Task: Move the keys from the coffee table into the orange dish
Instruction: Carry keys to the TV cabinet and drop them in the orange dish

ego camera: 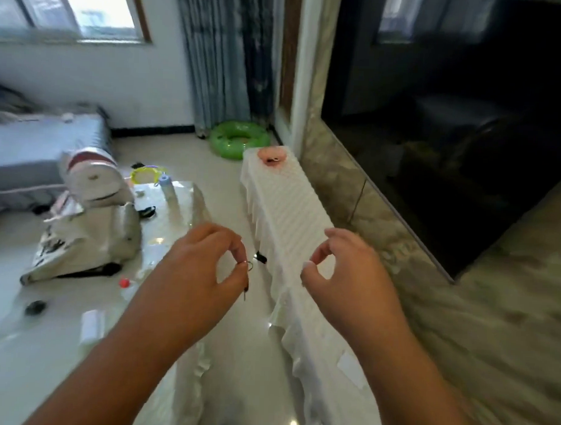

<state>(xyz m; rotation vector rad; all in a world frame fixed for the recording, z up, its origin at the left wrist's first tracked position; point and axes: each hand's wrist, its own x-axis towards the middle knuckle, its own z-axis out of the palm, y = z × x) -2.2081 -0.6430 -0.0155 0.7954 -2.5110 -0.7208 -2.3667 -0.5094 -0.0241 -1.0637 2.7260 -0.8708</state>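
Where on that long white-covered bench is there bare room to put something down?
Nearly the whole white cloth top is bare, from the orange dish at the far end to the right hand. The coffee table is crowded by the big bag and bottle.

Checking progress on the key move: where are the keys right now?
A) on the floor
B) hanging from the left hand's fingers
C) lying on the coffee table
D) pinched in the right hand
B: the keys dangle by their ring from the left hand; the right hand holds nothing visible.

Glossy coffee table point(164, 227), metal keys point(247, 276) — textured white cloth point(289, 206), polished floor point(256, 322)
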